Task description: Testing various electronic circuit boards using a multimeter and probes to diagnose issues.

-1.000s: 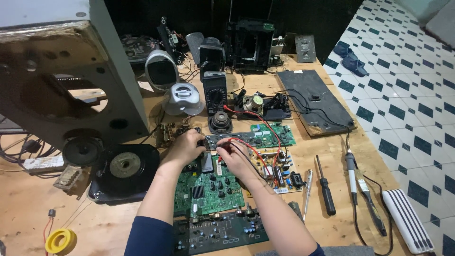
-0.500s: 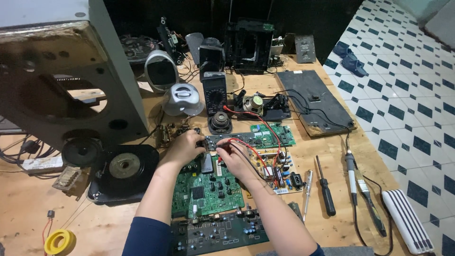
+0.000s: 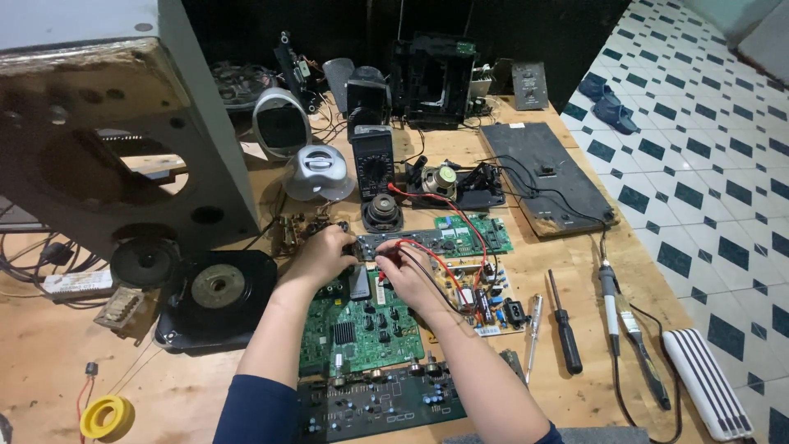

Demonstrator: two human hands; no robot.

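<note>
You're leaning over the bench, both hands meeting at the long grey circuit strip (image 3: pixel 411 244) lying across the middle of the wooden table (image 3: pixel 49 378). Your left hand (image 3: pixel 322 255) is curling over the strip's left end, fingers bent down onto it, steadying it; whether it's truly pinching the strip, I can't tell. Your right hand (image 3: pixel 408 275) is pinching narrow on a red probe lead (image 3: pixel 427 251), tip pressing down near the strip's centre. That lead is looping back toward the black multimeter (image 3: pixel 372 161) standing just behind.

Here's what I'm judging as risky. The red wire is arching right over the green board (image 3: pixel 468 232) beside the strip; tug it and it could snag a component or drag the meter forward. The strip is lying partly over the large green board (image 3: pixel 349 325) under your wrists, so a slip of the probe tip could bridge neighbouring contacts. Your right forearm is hovering over the small board with coils (image 3: pixel 481 300), close enough to knock it. The screwdriver (image 3: pixel 564 329) and soldering iron (image 3: pixel 610 298) are lying well apart, to the right.
</note>
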